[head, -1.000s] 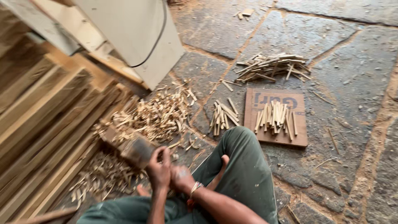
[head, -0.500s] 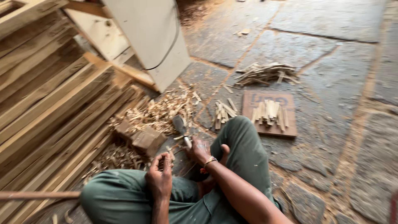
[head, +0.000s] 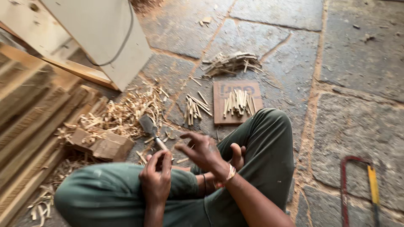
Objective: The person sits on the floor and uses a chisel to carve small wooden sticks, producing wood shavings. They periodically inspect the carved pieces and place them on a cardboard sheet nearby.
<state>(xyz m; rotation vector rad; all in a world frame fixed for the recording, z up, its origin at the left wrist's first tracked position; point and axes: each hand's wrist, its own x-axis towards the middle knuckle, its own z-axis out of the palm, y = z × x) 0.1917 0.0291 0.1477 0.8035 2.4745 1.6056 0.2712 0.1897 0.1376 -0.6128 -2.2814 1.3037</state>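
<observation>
The person sits cross-legged on the stone floor point(head: 362, 63) in green trousers, both hands raised over the knees. The left hand point(head: 156, 176) has its fingers point(head: 166, 162) curled tight round the handle of a chisel point(head: 152, 131), whose broad dark blade points away toward a heap of wood shavings point(head: 126, 111). The right hand point(head: 201, 150), with a beaded band at the wrist, hovers just beside the handle; its fingers are spread wide and hold nothing. Left of the blade a small wooden block point(head: 103, 145) lies among the shavings, near a stack of long planks point(head: 29, 126). Beyond the right knee a square board point(head: 223, 117) carries a bundle of thin sticks point(head: 238, 102); a second cluster of sticks point(head: 194, 108) lies on the floor just beside it, and a looser pile of sticks point(head: 231, 63) sits farther off. A pale panel point(head: 97, 33) with a cable leans at the upper left. A red-framed hacksaw point(head: 357, 189) lies on the floor at the lower right, well apart from the hands.
</observation>
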